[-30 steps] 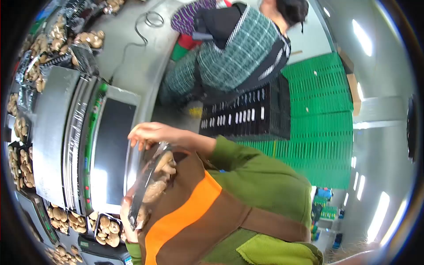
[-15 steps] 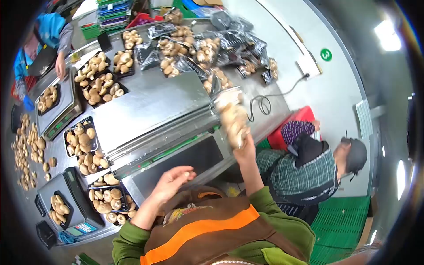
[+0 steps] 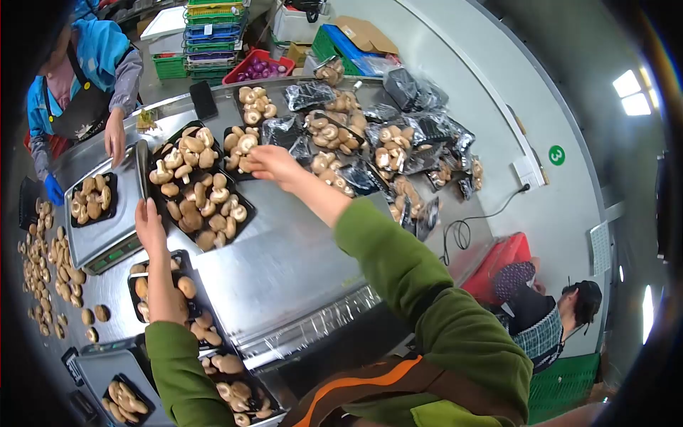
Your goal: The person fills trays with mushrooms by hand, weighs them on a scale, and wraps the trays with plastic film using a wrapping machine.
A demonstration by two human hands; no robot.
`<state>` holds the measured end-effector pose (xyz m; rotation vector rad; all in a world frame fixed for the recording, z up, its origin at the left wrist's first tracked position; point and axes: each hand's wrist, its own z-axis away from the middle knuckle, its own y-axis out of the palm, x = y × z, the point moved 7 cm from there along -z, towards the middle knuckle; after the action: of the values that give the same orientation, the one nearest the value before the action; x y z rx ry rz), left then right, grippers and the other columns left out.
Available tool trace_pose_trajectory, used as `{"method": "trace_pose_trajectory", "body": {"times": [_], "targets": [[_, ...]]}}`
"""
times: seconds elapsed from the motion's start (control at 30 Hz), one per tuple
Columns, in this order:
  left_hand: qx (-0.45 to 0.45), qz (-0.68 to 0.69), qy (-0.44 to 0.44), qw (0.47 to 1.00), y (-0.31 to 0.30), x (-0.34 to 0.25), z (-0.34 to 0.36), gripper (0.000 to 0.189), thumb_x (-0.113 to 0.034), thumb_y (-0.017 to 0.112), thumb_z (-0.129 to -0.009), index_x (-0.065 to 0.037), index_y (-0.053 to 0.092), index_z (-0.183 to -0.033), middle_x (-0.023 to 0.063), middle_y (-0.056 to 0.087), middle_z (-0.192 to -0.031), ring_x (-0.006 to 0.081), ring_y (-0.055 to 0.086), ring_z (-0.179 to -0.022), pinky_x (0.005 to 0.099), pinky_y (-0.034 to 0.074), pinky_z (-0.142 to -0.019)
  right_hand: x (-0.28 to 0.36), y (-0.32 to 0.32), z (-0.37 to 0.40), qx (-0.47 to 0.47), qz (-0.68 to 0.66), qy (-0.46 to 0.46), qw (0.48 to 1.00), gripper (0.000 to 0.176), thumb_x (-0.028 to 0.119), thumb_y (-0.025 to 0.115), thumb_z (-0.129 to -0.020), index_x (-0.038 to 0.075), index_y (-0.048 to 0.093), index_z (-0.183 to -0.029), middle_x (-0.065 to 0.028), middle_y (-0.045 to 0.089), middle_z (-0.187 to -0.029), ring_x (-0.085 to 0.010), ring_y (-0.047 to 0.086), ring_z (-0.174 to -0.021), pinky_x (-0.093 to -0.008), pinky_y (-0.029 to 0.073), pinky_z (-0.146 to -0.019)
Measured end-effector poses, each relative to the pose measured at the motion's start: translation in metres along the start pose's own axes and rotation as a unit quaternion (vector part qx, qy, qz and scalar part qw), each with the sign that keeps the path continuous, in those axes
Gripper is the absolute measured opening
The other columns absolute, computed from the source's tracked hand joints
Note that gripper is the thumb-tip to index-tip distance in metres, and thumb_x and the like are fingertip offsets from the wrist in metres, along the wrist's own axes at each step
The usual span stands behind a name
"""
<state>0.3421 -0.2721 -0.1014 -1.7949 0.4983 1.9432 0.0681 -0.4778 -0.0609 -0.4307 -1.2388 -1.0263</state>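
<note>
My left hand point(image 3: 150, 226) has its fingers stretched out beside a large black tray of mushrooms point(image 3: 201, 210), between it and the weighing scale point(image 3: 107, 231). My right hand point(image 3: 279, 168) reaches across the metal wrapping machine point(image 3: 277, 249), fingers apart at the mushrooms in a smaller black tray point(image 3: 240, 144). Behind that hand lie several film-wrapped mushroom packs point(image 3: 334, 133) in a heap. Another tray of mushrooms point(image 3: 92, 199) rests on the scale. Below my left forearm, more trayed mushrooms point(image 3: 186, 287) are partly covered by the arm.
A co-worker in blue point(image 3: 92, 78) stands across the table, one hand near the scale. Loose mushrooms point(image 3: 64, 263) spread along the left. A second scale point(image 3: 107, 370) holds a tray at lower left. Another person point(image 3: 541, 320) is at right, near a red crate point(image 3: 491, 267) and a cable point(image 3: 462, 231).
The wrapped mushroom pack has left my right hand, which has moved left to the trays. My left hand has reached forward and left. The view has shifted too.
</note>
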Motion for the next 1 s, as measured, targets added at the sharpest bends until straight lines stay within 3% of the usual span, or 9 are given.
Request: {"method": "trace_pose_trajectory", "body": {"times": [0.07, 0.17, 0.3, 0.57, 0.63, 0.77, 0.8, 0.93, 1.0], "targets": [[-0.025, -0.002, -0.042, 0.999, 0.015, 0.004, -0.028, 0.065, -0.046, 0.052, -0.091, 0.001, 0.039, -0.135, 0.0136, 0.047, -0.132, 0.0216, 0.046, -0.118, 0.0342, 0.039, -0.094, -0.01, 0.024, -0.067, -0.002, 0.107, 0.009, 0.994, 0.026, 0.027, 0.055, -0.091, 0.002, 0.062, -0.095, -0.0029, 0.058, -0.077, -0.0127, 0.057, -0.073, -0.0275, 0.049, -0.065], [-0.015, -0.006, -0.017, 1.0, 0.038, 0.0, -0.053, 0.061, -0.044, 0.046, -0.094, 0.004, 0.042, -0.132, 0.0147, 0.049, -0.129, 0.0203, 0.047, -0.116, 0.0305, 0.037, -0.096, -0.022, 0.051, -0.144, -0.029, 0.285, -0.091, 0.954, 0.035, 0.029, 0.056, -0.09, 0.001, 0.06, -0.112, -0.0049, 0.062, -0.089, -0.0136, 0.057, -0.08, -0.0276, 0.048, -0.068], [-0.019, 0.015, -0.025, 0.999, 0.052, -0.031, -0.037, 0.056, -0.042, 0.044, -0.096, 0.005, 0.05, -0.125, 0.0131, 0.056, -0.121, 0.0188, 0.051, -0.11, 0.0297, 0.036, -0.097, -0.007, 0.074, -0.132, -0.079, 0.24, -0.121, 0.96, 0.031, 0.024, 0.057, -0.085, -0.003, 0.065, -0.098, -0.0128, 0.067, -0.092, -0.0178, 0.062, -0.081, -0.0323, 0.047, -0.071], [0.121, -0.012, 0.001, 0.993, 0.071, -0.099, 0.081, 0.062, -0.046, 0.048, -0.093, 0.004, 0.046, -0.13, 0.0125, 0.052, -0.128, 0.0179, 0.05, -0.114, 0.0283, 0.035, -0.098, 0.03, -0.005, 0.017, -0.015, 0.011, -0.122, 0.992, 0.023, 0.021, 0.058, -0.087, 0.001, 0.064, -0.098, -0.0025, 0.061, -0.082, -0.0085, 0.054, -0.072, -0.024, 0.044, -0.061], [0.224, 0.037, -0.072, 0.971, 0.084, -0.097, 0.138, 0.064, -0.053, 0.051, -0.09, 0.0, 0.051, -0.126, 0.0102, 0.054, -0.124, 0.0175, 0.051, -0.107, 0.0294, 0.038, -0.092, 0.026, -0.046, 0.094, -0.048, 0.072, 0.015, 0.996, 0.029, 0.025, 0.055, -0.092, 0.003, 0.061, -0.109, -0.0043, 0.063, -0.106, -0.0122, 0.057, -0.098, -0.0328, 0.044, -0.086], [0.267, -0.018, -0.161, 0.95, 0.096, -0.054, 0.225, 0.071, -0.055, 0.049, -0.09, 0.003, 0.047, -0.13, 0.0143, 0.05, -0.129, 0.0222, 0.047, -0.115, 0.0351, 0.037, -0.096, -0.012, -0.11, 0.195, -0.077, 0.09, 0.083, 0.99, 0.034, 0.03, 0.053, -0.093, 0.003, 0.058, -0.113, -0.0048, 0.062, -0.11, -0.0138, 0.057, -0.1, -0.0335, 0.043, -0.087], [0.277, -0.045, -0.173, 0.944, 0.096, -0.047, 0.245, 0.072, -0.056, 0.049, -0.089, 0.002, 0.044, -0.132, 0.0137, 0.048, -0.131, 0.0237, 0.044, -0.119, 0.0383, 0.034, -0.099, -0.026, -0.122, 0.21, -0.09, 0.046, 0.041, 0.994, 0.031, 0.032, 0.058, -0.089, 0.005, 0.065, -0.103, 0.0024, 0.059, -0.081, -0.0059, 0.046, -0.066, -0.0226, 0.037, -0.056], [0.252, -0.053, -0.161, 0.953, 0.085, -0.045, 0.297, 0.07, -0.05, 0.051, -0.091, 0.002, 0.039, -0.135, 0.0156, 0.046, -0.132, 0.0269, 0.047, -0.117, 0.037, 0.037, -0.098, -0.033, -0.145, 0.266, -0.096, 0.049, 0.018, 0.994, 0.045, 0.033, 0.058, -0.09, -0.001, 0.056, -0.12, -0.0056, 0.063, -0.099, -0.0128, 0.056, -0.078, -0.0293, 0.046, -0.069], [0.213, -0.043, -0.119, 0.969, 0.057, -0.043, 0.303, 0.063, -0.043, 0.052, -0.092, 0.001, 0.04, -0.135, 0.0149, 0.051, -0.125, 0.0237, 0.053, -0.108, 0.0316, 0.042, -0.092, -0.013, -0.161, 0.294, -0.145, 0.296, -0.107, 0.938, 0.049, 0.032, 0.058, -0.089, -0.004, 0.052, -0.122, -0.0138, 0.063, -0.108, -0.0201, 0.061, -0.087, -0.0343, 0.048, -0.075]]}}
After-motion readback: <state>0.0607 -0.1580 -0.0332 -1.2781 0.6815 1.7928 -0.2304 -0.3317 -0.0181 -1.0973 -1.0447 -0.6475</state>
